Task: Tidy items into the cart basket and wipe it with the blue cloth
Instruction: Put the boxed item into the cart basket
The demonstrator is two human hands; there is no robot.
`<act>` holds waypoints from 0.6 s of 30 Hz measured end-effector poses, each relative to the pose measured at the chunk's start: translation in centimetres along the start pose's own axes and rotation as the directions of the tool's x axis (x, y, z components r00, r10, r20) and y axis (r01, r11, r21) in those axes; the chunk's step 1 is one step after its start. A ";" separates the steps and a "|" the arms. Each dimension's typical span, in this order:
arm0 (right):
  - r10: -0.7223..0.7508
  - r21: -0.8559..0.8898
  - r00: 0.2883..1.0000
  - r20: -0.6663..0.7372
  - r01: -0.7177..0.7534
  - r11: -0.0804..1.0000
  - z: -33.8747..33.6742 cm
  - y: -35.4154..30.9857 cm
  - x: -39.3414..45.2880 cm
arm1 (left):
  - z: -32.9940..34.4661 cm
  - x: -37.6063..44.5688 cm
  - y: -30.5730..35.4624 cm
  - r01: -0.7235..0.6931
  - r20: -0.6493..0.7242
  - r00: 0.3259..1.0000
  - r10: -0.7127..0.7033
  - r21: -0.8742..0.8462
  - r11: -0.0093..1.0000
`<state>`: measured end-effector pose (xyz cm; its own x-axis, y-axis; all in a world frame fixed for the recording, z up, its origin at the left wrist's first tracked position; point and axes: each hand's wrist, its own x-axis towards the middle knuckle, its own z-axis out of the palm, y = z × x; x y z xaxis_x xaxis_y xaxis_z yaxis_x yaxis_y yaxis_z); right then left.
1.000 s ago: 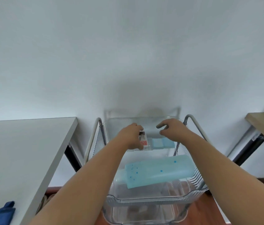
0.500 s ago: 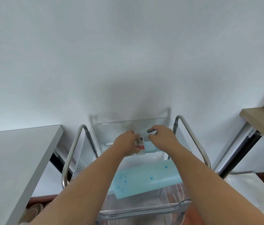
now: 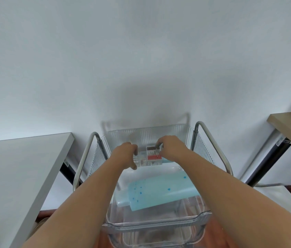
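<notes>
Both hands are gripping the small clear box (image 3: 150,157), left hand (image 3: 126,153) and right hand (image 3: 169,148) fingers curling around its ends, near the basket's (image 3: 151,220) back wall.

Two bare forearms, uncovered from elbow to wrist. Left hand (image 3: 125,152) and right hand (image 3: 171,147): no gloves, rings, watch or bands visible

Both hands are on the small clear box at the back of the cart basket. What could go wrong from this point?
1. The left hand and right hand hold the small clear box only by its ends; it may tip or slip.
2. Set down carelessly, it could land on the light blue pouch and sit crooked.
3. The pouch fills most of the basket floor, so wiping may miss what lies under it.
</notes>
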<state>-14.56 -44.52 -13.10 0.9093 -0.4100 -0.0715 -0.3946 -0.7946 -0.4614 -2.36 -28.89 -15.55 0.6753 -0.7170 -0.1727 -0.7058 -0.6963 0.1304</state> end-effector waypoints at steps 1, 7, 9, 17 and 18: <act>-0.026 -0.057 0.999 0.030 0.028 0.998 0.3 -0.1 0.2 | 0.1 -0.1 -0.1 0.006 -0.003 1.000 -0.006 0.005 1.000; -0.086 -0.231 0.986 0.141 0.117 0.966 1.6 0.0 0.7 | 1.3 0.2 -0.2 -0.005 -0.046 0.999 0.004 -0.039 0.999; -0.098 -0.260 0.985 0.139 0.131 0.957 1.9 0.0 0.7 | 1.6 0.4 -0.3 -0.010 -0.049 0.999 0.007 -0.053 0.999; -0.099 -0.249 0.985 0.139 0.131 0.960 1.7 -0.3 0.4 | 1.7 0.2 -0.2 -0.011 -0.052 0.999 0.010 -0.013 1.000; -0.106 -0.234 0.986 0.125 0.133 0.963 1.5 -0.5 0.3 | 1.4 -0.1 -0.2 -0.004 -0.058 0.998 0.005 0.003 1.000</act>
<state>-13.95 -43.59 -14.25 0.9553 -0.2644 -0.1327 -0.2902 -0.9245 -0.2470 -2.59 -28.59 -16.92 0.6834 -0.7209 -0.1147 -0.7095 -0.6930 0.1278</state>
